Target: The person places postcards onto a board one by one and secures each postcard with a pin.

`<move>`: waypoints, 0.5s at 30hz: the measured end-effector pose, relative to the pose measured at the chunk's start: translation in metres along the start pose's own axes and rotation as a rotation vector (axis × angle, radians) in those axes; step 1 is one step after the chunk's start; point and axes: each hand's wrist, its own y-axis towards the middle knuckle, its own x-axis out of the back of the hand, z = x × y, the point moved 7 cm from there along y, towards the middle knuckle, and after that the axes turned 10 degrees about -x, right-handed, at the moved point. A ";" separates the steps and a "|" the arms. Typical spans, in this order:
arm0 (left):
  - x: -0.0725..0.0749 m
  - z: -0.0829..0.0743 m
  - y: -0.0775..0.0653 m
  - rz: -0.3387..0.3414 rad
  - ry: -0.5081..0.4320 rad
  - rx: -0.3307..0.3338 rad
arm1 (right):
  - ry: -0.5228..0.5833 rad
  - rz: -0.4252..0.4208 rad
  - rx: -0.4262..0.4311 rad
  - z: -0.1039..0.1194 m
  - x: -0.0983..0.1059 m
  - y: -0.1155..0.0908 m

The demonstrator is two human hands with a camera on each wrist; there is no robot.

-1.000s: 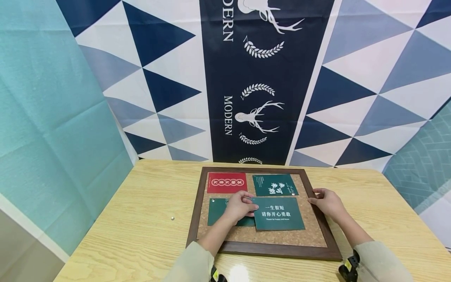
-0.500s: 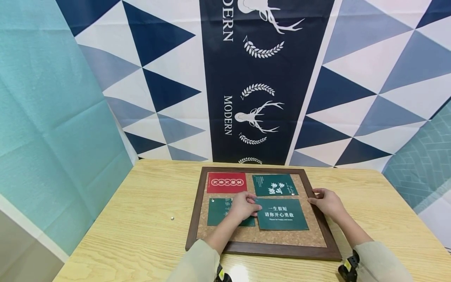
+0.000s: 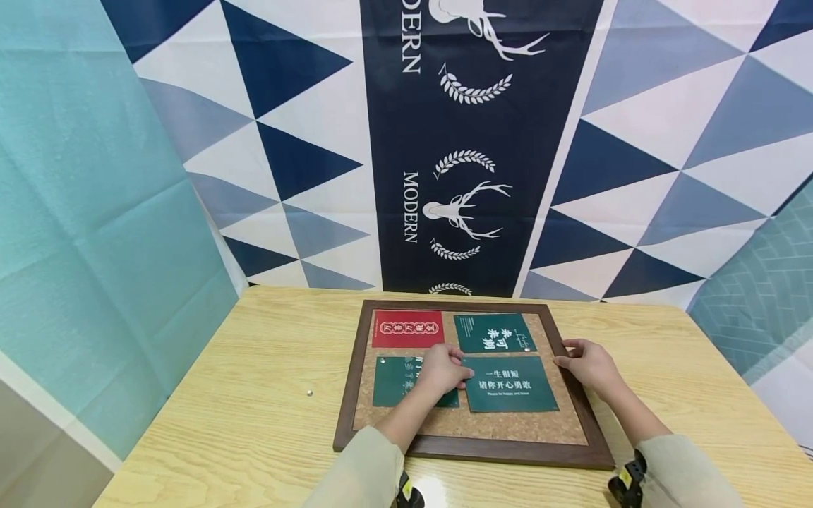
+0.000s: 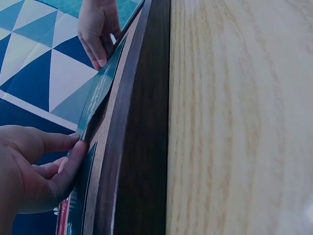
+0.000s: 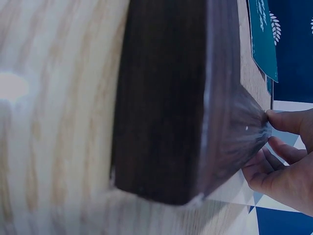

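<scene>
A brown-framed cork board (image 3: pixel 483 427) lies on the wooden table. My left hand (image 3: pixel 441 370) pinches the left edge of a dark green card (image 3: pixel 512 396) with white lettering, over the board's lower right part. In the left wrist view this card (image 4: pixel 100 93) bows up near the fingertips. At the board's right side, my right hand (image 3: pixel 592 364) grips the frame between thumb and fingers; the right wrist view shows the thumb on the frame's (image 5: pixel 230 112) inner side. Under my left hand and wrist lies another green card (image 3: pixel 389 388), partly hidden.
A red card (image 3: pixel 408 330) sits at the board's upper left, and a green card (image 3: pixel 473 339) at its upper right. Small pins show at the corners of two green cards. One loose pin (image 3: pixel 309 393) lies on the table left of the board. A patterned cloth (image 3: pixel 457 141) hangs behind.
My left hand has moved slightly right, carrying the pinched green card towards the frame's right side. More of the lower left card shows. My right hand stays on the frame.
</scene>
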 end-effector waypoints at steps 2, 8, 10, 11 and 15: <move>0.000 -0.001 0.001 -0.002 0.028 0.007 | 0.003 0.000 0.000 0.000 0.000 0.000; -0.001 -0.001 0.004 0.007 0.119 0.008 | -0.002 -0.002 0.001 -0.001 -0.001 0.000; -0.002 -0.003 0.005 0.010 0.156 -0.002 | -0.003 -0.003 -0.001 -0.001 0.000 0.000; -0.002 -0.004 0.005 0.009 0.177 -0.005 | -0.002 -0.004 -0.001 -0.001 0.000 0.000; -0.002 -0.006 0.005 0.004 0.248 -0.007 | -0.003 -0.005 -0.003 -0.001 0.000 0.000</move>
